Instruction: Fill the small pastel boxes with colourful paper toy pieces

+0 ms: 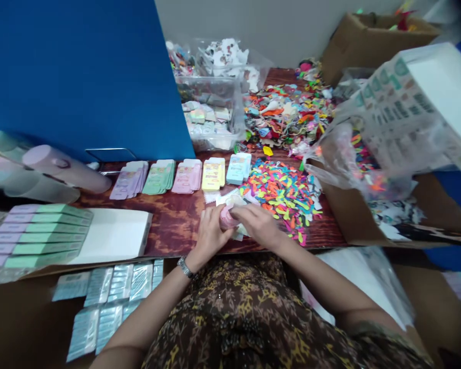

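Between my two hands, at the front of the table, is a small pink carton, partly covered by fingers. My left hand is closed around its left side. The fingers of my right hand press together at its upper right edge; whether they pinch anything inside it is hidden. White and pale papers lie just behind the hands. Beyond them stand flat carton stacks in purple, green, pink, yellow and blue. A pile of small colourful rubbery pieces spreads beside my right hand.
Filled purple and green boxes sit in a white tray at left, near a pink bottle. Clear bins and a mixed trinket heap are behind. An open cardboard box with plastic bags stands right.
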